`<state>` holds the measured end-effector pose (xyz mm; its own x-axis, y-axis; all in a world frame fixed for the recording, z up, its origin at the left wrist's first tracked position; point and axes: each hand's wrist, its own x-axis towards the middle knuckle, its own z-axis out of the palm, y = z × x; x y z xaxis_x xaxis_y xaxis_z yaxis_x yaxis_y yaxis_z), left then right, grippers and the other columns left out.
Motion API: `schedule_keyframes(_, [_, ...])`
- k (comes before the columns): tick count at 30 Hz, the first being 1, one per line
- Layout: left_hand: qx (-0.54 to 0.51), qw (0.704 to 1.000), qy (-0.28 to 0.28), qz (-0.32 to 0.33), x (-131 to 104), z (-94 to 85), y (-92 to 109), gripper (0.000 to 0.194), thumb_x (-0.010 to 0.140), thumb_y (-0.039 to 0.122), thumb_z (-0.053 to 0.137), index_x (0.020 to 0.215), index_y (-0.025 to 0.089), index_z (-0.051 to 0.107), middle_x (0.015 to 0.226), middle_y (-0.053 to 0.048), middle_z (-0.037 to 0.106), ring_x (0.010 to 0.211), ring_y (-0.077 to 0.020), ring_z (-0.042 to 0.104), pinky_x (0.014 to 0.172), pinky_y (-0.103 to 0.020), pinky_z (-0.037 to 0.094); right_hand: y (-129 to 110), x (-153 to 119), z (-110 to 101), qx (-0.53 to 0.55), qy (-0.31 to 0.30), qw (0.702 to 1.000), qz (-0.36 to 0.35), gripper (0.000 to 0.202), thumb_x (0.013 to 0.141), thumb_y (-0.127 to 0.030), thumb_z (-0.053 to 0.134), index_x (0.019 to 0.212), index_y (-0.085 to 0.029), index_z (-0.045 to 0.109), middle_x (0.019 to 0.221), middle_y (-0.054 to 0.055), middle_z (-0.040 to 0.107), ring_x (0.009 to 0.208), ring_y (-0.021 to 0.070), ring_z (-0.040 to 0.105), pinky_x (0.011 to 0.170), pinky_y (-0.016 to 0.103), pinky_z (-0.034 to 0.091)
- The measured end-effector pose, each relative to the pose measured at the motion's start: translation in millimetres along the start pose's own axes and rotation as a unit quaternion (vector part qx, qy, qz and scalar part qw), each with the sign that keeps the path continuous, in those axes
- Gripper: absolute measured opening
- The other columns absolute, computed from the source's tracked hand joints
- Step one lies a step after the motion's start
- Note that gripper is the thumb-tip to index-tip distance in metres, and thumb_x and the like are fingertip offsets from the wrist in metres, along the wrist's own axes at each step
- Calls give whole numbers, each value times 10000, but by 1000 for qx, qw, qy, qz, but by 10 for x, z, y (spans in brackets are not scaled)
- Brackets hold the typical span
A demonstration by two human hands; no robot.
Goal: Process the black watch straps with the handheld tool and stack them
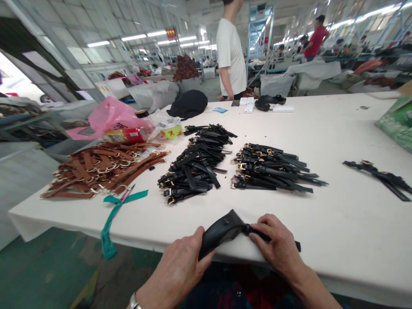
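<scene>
My left hand (183, 262) is wrapped around a black hair clipper (222, 231), its wide head pointing up and to the right. A black strap (265, 236) is pinched in my right hand (278, 242), one end close to the clipper's head; whether they touch I cannot tell. The strap's other end sticks out past my right fingers. Beyond my hands lie a long pile of black buckled straps (193, 165) and, to its right, a second bundle of black straps (273, 168). A few more black straps (383, 176) lie at the far right.
Brown straps with metal rings (96, 167) are heaped on the left of the white table (337, 231). Small scissors (128, 193) lie by a green ribbon (109, 223) hanging over the edge. A pink bag (112, 113), black cap (189, 104) and standing person (231, 51) are farther back.
</scene>
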<state>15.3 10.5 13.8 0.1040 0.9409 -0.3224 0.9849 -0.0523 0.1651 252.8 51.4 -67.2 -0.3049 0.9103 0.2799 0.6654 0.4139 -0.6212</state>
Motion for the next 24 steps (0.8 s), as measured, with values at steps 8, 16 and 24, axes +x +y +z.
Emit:
schedule_keyframes(8, [27, 999, 9, 25, -2, 33, -38, 414, 860, 417, 428, 1185, 161, 415, 918, -99, 657, 852, -256, 617, 744, -356, 446, -93, 58, -9, -17, -43, 999, 6, 98, 814, -170, 508, 751, -203, 575, 807, 42, 553, 799, 196, 476, 711, 334, 360])
schedule_keyframes(16, [25, 999, 7, 39, 38, 0, -67, 432, 856, 409, 446, 1195, 143, 422, 927, -98, 653, 857, -261, 611, 755, -374, 449, -99, 114, -33, -7, -91, 996, -9, 103, 853, -163, 432, 770, -201, 479, 792, 7, 539, 769, 167, 470, 730, 319, 310])
schedule_keyframes(24, [25, 999, -4, 40, 63, -85, -204, 375, 830, 443, 471, 1130, 218, 456, 932, -71, 644, 880, -249, 603, 769, -359, 441, -59, 185, 100, -58, -56, 997, 8, 118, 885, -196, 409, 798, -204, 489, 743, 1, 551, 719, 169, 480, 702, 309, 283])
